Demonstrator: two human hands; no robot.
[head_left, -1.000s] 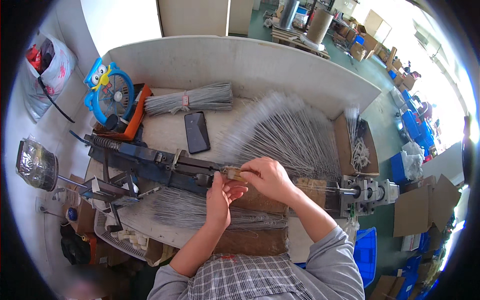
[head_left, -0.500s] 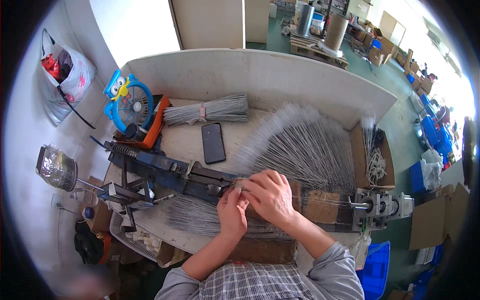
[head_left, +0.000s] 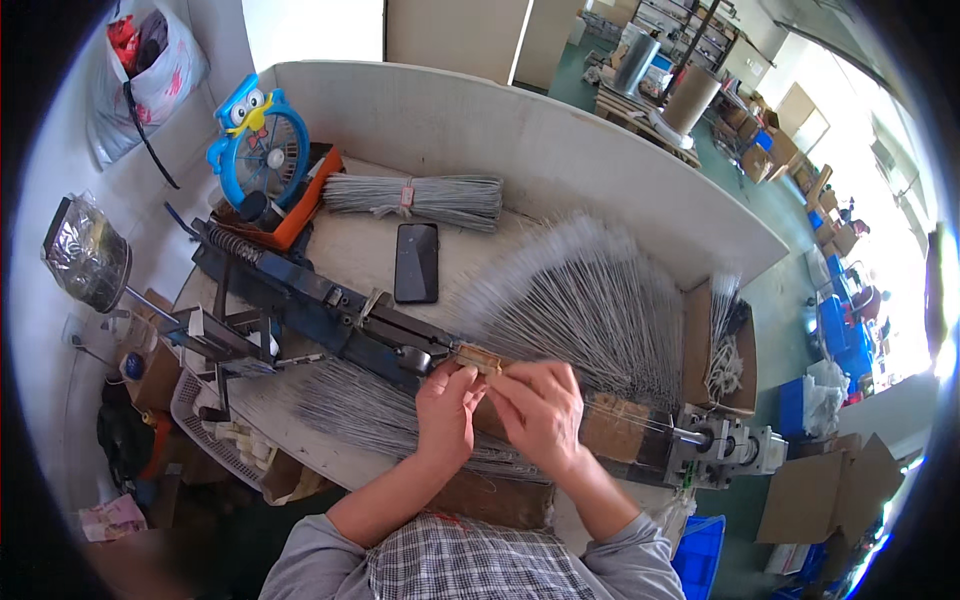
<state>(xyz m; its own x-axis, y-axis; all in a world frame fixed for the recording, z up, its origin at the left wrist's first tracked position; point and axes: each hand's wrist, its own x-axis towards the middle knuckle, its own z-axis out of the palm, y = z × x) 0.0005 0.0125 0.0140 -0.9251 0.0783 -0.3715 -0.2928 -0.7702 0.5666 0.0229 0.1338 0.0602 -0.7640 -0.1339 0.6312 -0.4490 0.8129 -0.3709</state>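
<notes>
My left hand (head_left: 446, 412) is closed, its thumb and fingertips pinched at the end of a dark metal bench fixture (head_left: 395, 340). Close beside it, my right hand (head_left: 543, 408) is pinched too, the fingertips of both hands nearly meeting. Thin wires (head_left: 635, 418) stretch from near my right hand to a metal spindle chuck (head_left: 690, 437) on the right; the fingers hide their other ends. A brown wooden block (head_left: 610, 430) lies under these wires. What exactly sits between the fingertips is too small to make out.
Fanned-out grey wires (head_left: 600, 300) cover the table behind my hands, and more wires (head_left: 370, 415) lie in front. At the back are a tied wire bundle (head_left: 450, 200), a black phone (head_left: 416, 263) and a blue fan (head_left: 262, 150). A cardboard box (head_left: 745, 380) stands right.
My right hand has drawn slightly back from over the left fingertips, so the two pinches now sit side by side. The whole view has turned and shifted a little.
</notes>
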